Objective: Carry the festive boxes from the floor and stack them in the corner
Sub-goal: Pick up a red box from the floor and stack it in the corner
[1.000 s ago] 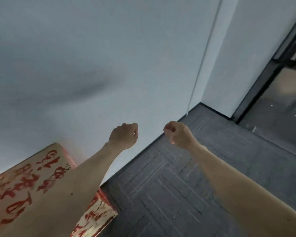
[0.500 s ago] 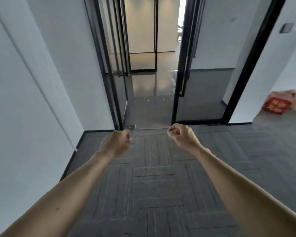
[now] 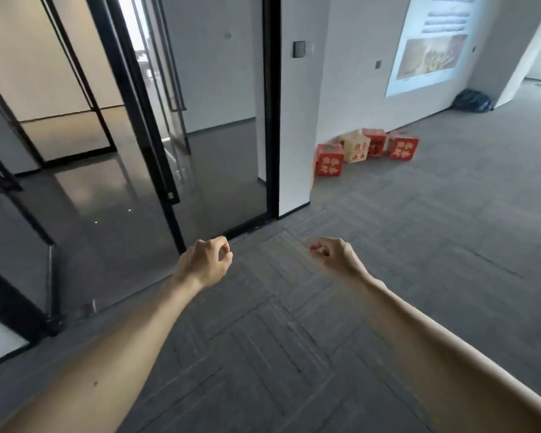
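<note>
Head view: left hand [image 3: 205, 264] and right hand [image 3: 334, 254] are held out over the grey carpeted floor [image 3: 294, 339], fingers clenched, holding nothing. Well beyond, four red-and-cream festive boxes [image 3: 355, 148] sit on it against the white wall [image 3: 356, 89], right of the glass door [image 3: 225, 151].

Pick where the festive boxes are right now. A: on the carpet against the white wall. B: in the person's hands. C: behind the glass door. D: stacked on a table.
A: the festive boxes sit on the carpet at the foot of the white wall; the left hand and right hand hold nothing.
</note>
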